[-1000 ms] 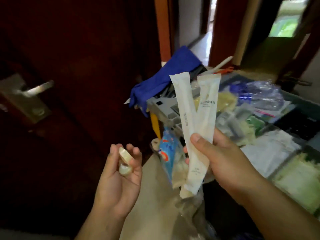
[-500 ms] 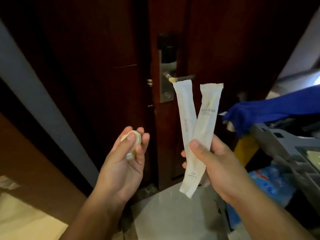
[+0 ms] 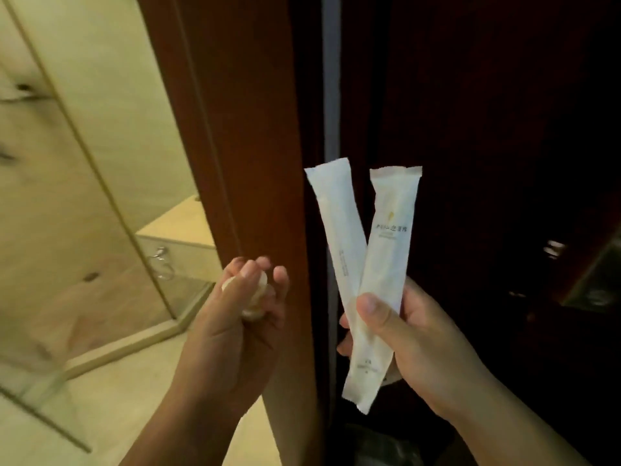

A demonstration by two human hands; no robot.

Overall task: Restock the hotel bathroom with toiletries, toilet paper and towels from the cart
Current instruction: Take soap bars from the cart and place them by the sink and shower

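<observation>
My right hand [image 3: 413, 334] grips two long white toiletry sachets [image 3: 379, 264], crossed in a narrow V and standing upright, thumb pressed over their lower halves. My left hand [image 3: 235, 327] holds two small round pale soaps [image 3: 255, 297] between curled fingers and thumb, partly hidden by the fingers. Both hands are raised in front of a dark wooden door frame [image 3: 242, 129]. The cart is out of view.
A lit beige bathroom opens on the left, with a glass shower partition [image 3: 100, 230] edged in gold and a tiled step [image 3: 178, 230] behind it. Pale floor tiles [image 3: 111, 398] lie below. Dark wood panelling [image 3: 487, 95] fills the right side.
The view has swung left, from the cart past the door handle to the bathroom doorway. Both hands keep the same hold on the soaps and sachets.
</observation>
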